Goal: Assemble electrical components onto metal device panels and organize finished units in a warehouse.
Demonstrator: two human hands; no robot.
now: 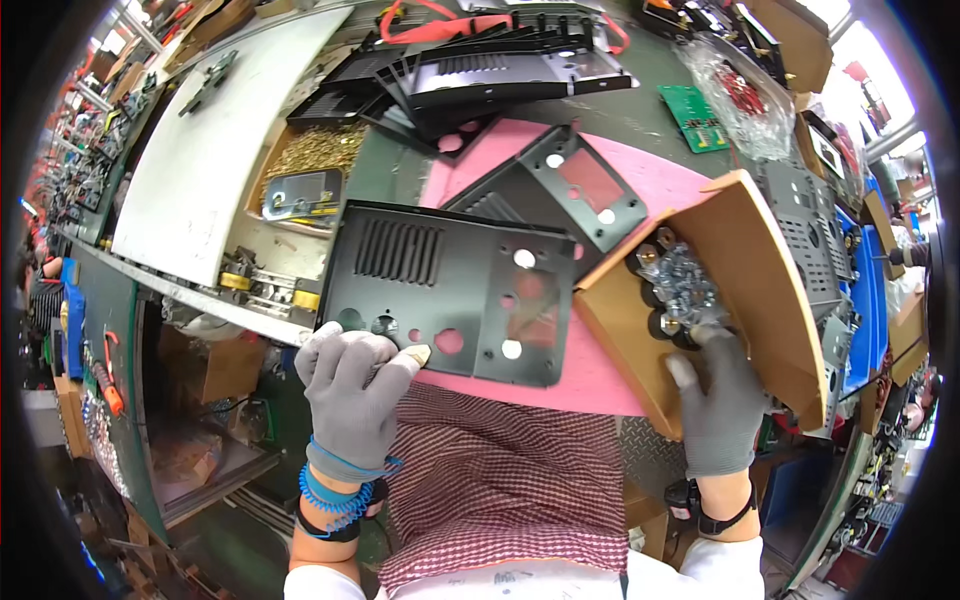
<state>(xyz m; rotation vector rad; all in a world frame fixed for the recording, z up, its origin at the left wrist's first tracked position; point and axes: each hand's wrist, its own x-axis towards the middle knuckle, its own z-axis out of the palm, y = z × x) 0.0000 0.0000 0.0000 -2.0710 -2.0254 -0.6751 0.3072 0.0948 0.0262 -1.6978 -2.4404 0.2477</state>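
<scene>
My left hand [352, 385], in a grey glove, grips the lower left edge of a black sheet-metal panel [455, 290], thumb on top. The panel has a row of slots, several round holes and a rectangular cutout, and lies tilted on a pink mat [590, 385]. My right hand [722, 405], also gloved, reaches into an open cardboard box [635, 345], thumb apart from the fingers. Its fingertips are at a heap of small silver metal parts [683, 285], apparently screws, and black round pieces with metal centres [663, 324]. Nothing shows held in it.
Another black panel [570, 185] lies behind, on the mat. More panels [500, 75] are stacked at the back, by an orange-red strap [430, 32]. A green circuit board [695, 118] and a bag of red parts [740, 100] lie back right. Brass-coloured parts [318, 155] fill a tray at left.
</scene>
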